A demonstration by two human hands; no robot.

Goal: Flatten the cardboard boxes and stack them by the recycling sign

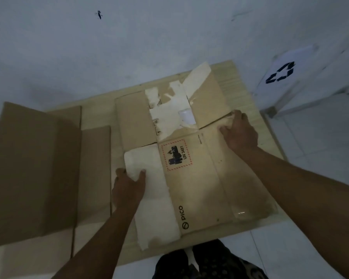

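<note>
Both hands grip flattened box [197, 178]: left hand [128, 190] at left edge, right hand [240, 131] at far-right edge.

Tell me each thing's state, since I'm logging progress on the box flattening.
PICO box: flattened, lying on the wooden board, tape torn.
Plain box: still standing, not flattened, left of the PICO box.
Recycling sign: propped upright at the wall, right.
Left hand: grips the white flap.
Right hand: grips the far right edge.
</note>
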